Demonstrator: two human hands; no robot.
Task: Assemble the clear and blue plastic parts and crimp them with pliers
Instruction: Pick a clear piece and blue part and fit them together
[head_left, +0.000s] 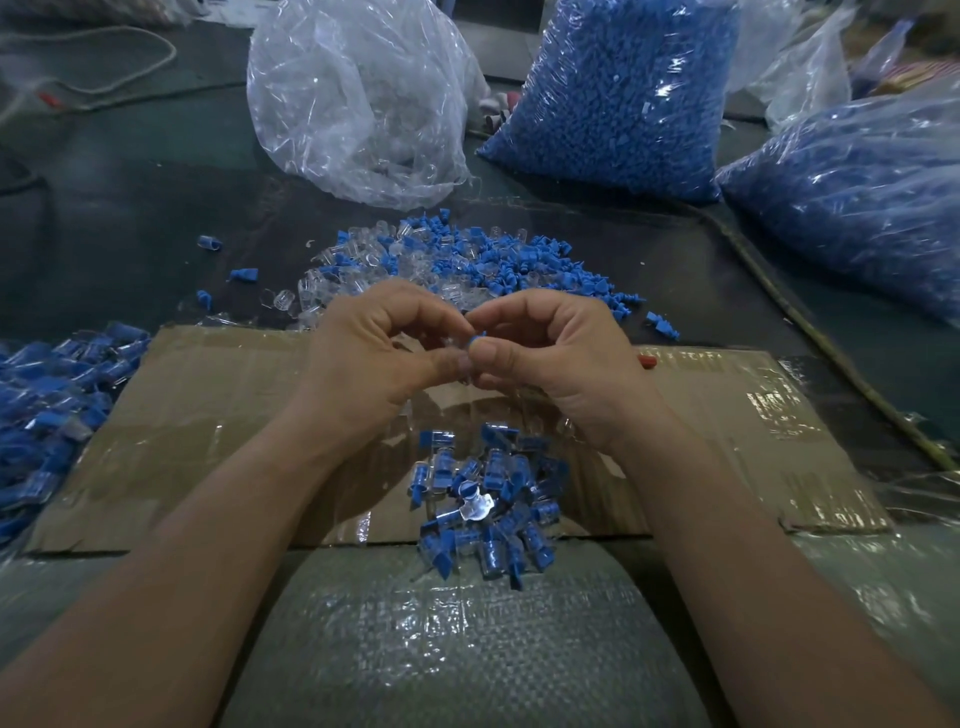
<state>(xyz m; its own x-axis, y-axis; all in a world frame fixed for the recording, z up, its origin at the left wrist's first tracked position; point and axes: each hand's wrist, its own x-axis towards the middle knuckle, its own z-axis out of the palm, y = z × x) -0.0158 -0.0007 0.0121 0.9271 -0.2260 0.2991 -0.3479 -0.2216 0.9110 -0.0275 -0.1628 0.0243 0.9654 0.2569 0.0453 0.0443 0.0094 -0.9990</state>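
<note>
**Parts meet between the hands**

Above the cardboard (208, 415), the left hand (374, 353) pinches a clear part (451, 344). The right hand (550, 353) has its fingers clamped on a blue part (477, 340), which touches the clear part's right side. Judgement: a leftward push seats it. The long axis is hidden.

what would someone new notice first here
The left hand and right hand meet at centre, pinching a blue part against a clear part. Just below, a heap of joined pieces lies on the near edge of the cardboard. Bulging bags of blue parts stand at the back right.
</note>
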